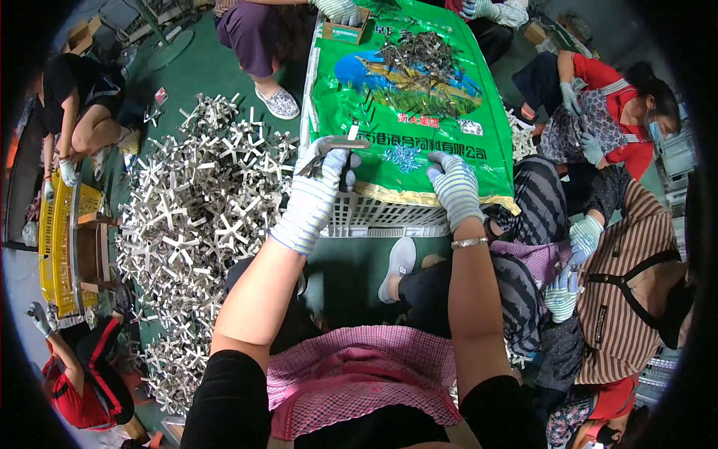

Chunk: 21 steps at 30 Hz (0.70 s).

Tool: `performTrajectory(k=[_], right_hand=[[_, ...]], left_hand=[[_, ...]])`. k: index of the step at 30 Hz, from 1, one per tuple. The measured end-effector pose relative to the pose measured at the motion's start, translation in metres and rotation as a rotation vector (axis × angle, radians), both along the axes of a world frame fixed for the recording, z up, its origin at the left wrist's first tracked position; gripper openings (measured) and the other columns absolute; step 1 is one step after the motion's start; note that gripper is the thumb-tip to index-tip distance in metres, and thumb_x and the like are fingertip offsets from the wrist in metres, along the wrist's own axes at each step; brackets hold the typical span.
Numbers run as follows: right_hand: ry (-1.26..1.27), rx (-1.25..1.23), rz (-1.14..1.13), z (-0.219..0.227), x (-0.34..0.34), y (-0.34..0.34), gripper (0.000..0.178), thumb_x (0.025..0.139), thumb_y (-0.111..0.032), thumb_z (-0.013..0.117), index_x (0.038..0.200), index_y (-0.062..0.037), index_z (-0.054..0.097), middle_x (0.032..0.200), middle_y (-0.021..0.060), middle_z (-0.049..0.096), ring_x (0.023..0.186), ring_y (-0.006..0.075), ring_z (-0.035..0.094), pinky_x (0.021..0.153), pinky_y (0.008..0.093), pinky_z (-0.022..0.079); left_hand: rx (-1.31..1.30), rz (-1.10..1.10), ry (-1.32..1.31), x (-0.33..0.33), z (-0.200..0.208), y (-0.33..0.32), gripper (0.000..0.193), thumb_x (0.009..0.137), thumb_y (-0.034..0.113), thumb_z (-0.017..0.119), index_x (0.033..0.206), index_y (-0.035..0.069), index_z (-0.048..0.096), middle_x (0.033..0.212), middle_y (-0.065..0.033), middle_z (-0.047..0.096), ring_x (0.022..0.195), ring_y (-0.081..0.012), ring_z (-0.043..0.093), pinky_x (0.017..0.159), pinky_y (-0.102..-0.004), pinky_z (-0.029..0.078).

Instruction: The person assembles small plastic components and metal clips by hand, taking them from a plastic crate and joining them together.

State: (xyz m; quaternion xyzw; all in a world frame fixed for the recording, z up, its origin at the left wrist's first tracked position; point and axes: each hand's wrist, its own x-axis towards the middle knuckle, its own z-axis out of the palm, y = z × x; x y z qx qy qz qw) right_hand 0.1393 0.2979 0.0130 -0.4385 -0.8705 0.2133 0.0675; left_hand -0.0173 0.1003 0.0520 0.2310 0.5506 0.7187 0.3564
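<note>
My left hand (pixel 318 187), in a striped knit glove with grey fingertips, is closed around a flat silver-grey metal piece (pixel 345 144) that I cannot name. A small white bit shows above this piece. My right hand (pixel 453 183), gloved alike, has its fingers curled together at the near part of a green printed sack (pixel 340 82). Whatever is in that pinch, if anything, is hidden. Between my hands a cluster of small blue-white pieces (pixel 404 157) shows on the sack. Farther back lies a heap of small dark metal parts (pixel 422 56).
The sack covers a white plastic crate (pixel 381 213). Left of it, star-shaped metal parts (pixel 187 217) form a large pile on the green floor. A yellow crate (pixel 56 247) stands at far left. Several gloved people sit around; one gloved hand (pixel 340 10) is at a small box (pixel 345 30).
</note>
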Motion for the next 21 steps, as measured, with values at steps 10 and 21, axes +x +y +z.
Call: performTrajectory(k=[10,21], right_hand=[[-0.084,0.273,0.086,-0.013,0.001,-0.011,0.021,0.075,-0.028,0.069,0.093,-0.0178,0.071,0.091,0.0127,0.065,0.088,0.0292,0.062,0.08,0.0409,0.049],[-0.13,0.323,0.05,0.0,0.001,-0.017,0.011,0.073,-0.025,0.07,0.08,-0.0167,0.069,0.085,0.0097,0.065,0.085,0.0269,0.063,0.077,0.04,0.049]], left_hand=[[0.009,0.05,-0.013,0.01,-0.008,-0.006,0.025,0.093,0.029,0.058,0.104,0.007,0.062,0.078,0.0015,0.059,0.06,-0.0047,0.051,0.054,-0.0188,0.045],[0.014,0.057,-0.023,0.008,-0.011,-0.009,0.028,0.092,0.031,0.058,0.106,0.008,0.061,0.081,0.0013,0.06,0.062,-0.0061,0.052,0.056,-0.0205,0.045]])
